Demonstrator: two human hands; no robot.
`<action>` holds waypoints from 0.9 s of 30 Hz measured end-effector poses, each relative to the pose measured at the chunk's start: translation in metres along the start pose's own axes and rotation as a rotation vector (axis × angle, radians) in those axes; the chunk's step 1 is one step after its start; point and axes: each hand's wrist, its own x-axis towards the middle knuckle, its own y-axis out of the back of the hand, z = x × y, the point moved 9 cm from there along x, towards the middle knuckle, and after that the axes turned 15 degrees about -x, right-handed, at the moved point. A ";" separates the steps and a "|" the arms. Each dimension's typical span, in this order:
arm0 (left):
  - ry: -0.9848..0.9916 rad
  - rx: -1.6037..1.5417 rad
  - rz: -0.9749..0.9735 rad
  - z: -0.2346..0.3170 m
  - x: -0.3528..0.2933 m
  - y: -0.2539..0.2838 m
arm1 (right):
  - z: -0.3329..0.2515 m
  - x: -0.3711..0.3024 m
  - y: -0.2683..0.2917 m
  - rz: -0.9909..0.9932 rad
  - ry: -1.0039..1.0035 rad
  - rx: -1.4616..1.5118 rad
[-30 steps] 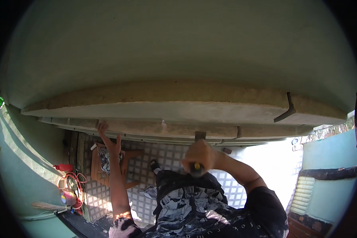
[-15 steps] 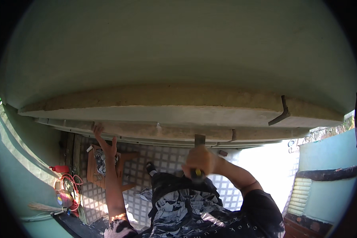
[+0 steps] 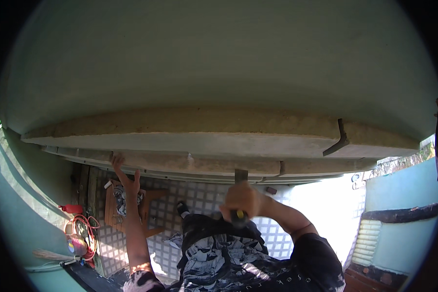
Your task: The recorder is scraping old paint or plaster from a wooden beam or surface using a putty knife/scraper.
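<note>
My right hand (image 3: 242, 200) is wrapped round the dark handle of a putty knife, which has a yellow spot on its end. The knife's flat metal blade (image 3: 241, 175) points up to the lower edge of a pale block course (image 3: 209, 162) on the wall. Whether the blade touches it I cannot tell. My left hand (image 3: 126, 176) is raised farther left, its fingers apart and the fingertips at the same course, holding nothing. Above that course juts a thicker pale ledge (image 3: 190, 142) with a dark vertical groove (image 3: 340, 138) at its right.
Below my left arm stands a wooden stool (image 3: 145, 209) with a crumpled patterned cloth (image 3: 120, 200) on it. At the left are a coiled red hose (image 3: 90, 236), a red container (image 3: 71, 209) and a broom (image 3: 52, 254). A small reddish block (image 3: 271, 190) lies on the checkered tiled floor.
The whole view has shifted slightly. My right hand with the putty knife sits a touch lower against the wall. My left hand keeps nearly the same place on the course.
</note>
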 end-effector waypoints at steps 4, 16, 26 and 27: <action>0.013 -0.008 0.020 -0.010 -0.006 0.004 | -0.028 0.009 0.012 0.007 0.001 0.049; 0.025 -0.013 0.006 -0.006 0.000 0.000 | -0.002 0.001 0.002 0.001 0.046 0.034; -0.018 0.015 -0.013 0.003 0.005 -0.003 | -0.010 0.005 0.009 -0.001 0.019 -0.104; -0.010 0.024 -0.009 0.001 0.003 0.000 | -0.017 0.004 0.013 -0.002 0.018 -0.100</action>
